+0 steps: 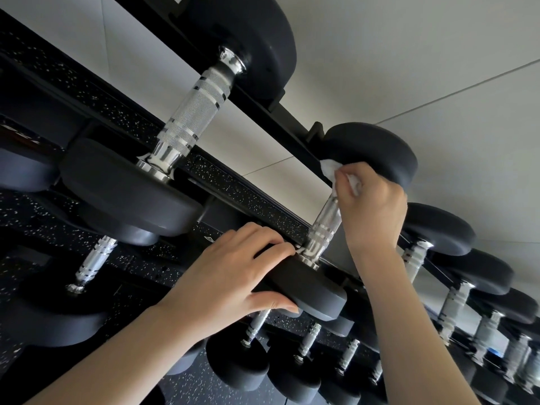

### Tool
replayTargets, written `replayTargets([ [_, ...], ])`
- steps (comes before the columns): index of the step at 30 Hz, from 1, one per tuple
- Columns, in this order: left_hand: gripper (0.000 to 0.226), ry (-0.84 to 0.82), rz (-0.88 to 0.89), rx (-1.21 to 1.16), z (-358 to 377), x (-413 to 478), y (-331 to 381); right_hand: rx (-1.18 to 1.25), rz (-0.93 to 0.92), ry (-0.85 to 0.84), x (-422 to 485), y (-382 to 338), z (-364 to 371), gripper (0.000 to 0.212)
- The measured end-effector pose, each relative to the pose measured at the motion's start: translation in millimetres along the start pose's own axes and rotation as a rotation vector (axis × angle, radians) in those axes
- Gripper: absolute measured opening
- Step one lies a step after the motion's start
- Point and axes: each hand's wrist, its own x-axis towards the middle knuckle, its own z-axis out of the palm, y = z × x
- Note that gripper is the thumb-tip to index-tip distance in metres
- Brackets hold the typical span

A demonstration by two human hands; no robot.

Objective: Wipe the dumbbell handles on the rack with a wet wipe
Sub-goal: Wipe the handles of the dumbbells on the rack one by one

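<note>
Your right hand (371, 206) has its fingers curled round a crumpled white wipe (328, 168), pressing it against the far end of one dumbbell handle (324, 223), just where the handle meets the far head (371, 150). Your left hand (233, 276) grips the near head (309, 290) of the same dumbbell, with the fingers hooked over its top edge and the thumb under it. It looks as if it is there to steady the dumbbell on the rack (251, 188).

You seem to be in the middle of this one handle. The wipe covers only the far end, and the ridged metal below your fingers is bare down to the near head. That stretch probably needs a pass, though no sheen or damp shows to prove it either way.

As for the rest, I cannot tell which handles are done. The big handle (193, 109) to the left looks dry and bright, but so do all of them. A line of smaller handles (415, 258) runs off to the right, and a lower row (257, 323) sits beneath your left hand — a good many bars in all. Judged from this, most of the job is likely ahead of you.
</note>
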Motion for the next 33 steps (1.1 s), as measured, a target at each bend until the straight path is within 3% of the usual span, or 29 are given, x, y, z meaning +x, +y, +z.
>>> replayTargets([
  [6,0.060,-0.037,0.002,0.033,-2.1,1.3,1.4,0.090,0.026,0.037,-15.5,3.9,-2.7,0.016],
  [10,0.059,-0.068,0.010,0.041,-4.8,3.2,3.6,0.217,0.143,0.026,-25.4,7.5,-0.9,0.019],
  [21,0.065,-0.162,0.026,0.166,-15.5,8.6,9.3,0.569,0.262,-0.201,-71.9,18.1,-1.8,0.009],
  [27,0.077,-0.256,0.047,0.408,-17.6,20.6,33.7,0.700,0.296,-0.077,-84.3,37.2,-24.9,0.009],
  [33,0.069,-0.188,0.111,0.528,37.2,48.1,102.9,0.697,0.255,0.019,-104.9,97.7,-59.0,0.009],
])
